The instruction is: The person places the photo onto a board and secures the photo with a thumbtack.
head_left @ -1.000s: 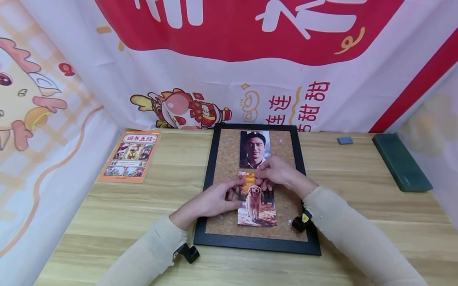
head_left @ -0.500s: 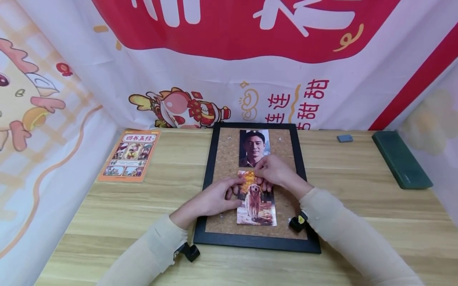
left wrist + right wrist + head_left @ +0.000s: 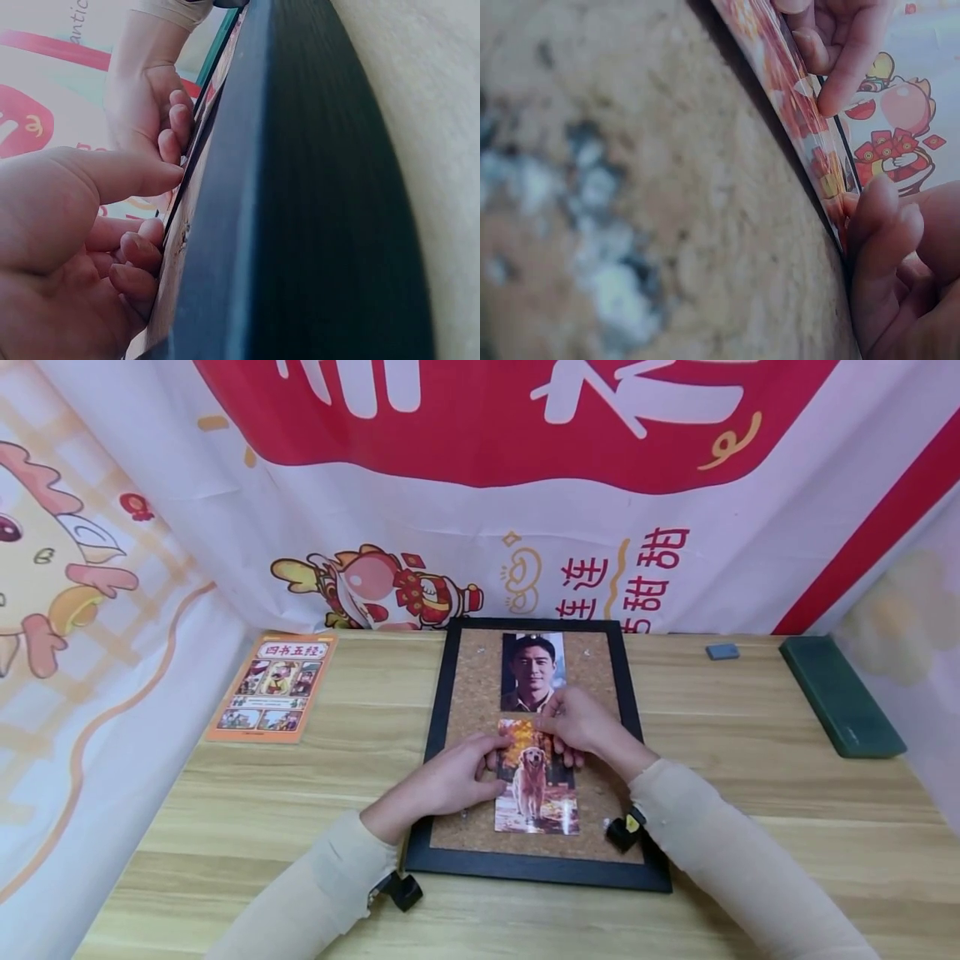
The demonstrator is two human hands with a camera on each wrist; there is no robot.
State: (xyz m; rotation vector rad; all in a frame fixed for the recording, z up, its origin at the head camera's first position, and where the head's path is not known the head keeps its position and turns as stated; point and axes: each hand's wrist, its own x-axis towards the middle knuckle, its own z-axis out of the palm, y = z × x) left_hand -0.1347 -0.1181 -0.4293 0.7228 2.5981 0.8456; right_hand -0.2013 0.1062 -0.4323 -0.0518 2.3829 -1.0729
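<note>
on corkboard [image 3: 600,777], both hands unmoved

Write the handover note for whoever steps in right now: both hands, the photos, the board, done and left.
Left hand: fingers rest on the left edge of the dog photo, steadying it flat on the cork board.
Right hand: fingertips pressed at the dog photo's top edge; whether they pinch a pin is hidden.
Done: portrait photo already sits at the board's top, pinhead at its top edge.
Left: dog photo looks unfixed. Probably pin its top, then let go. A loose pin lies near the board's lower right.
</note>
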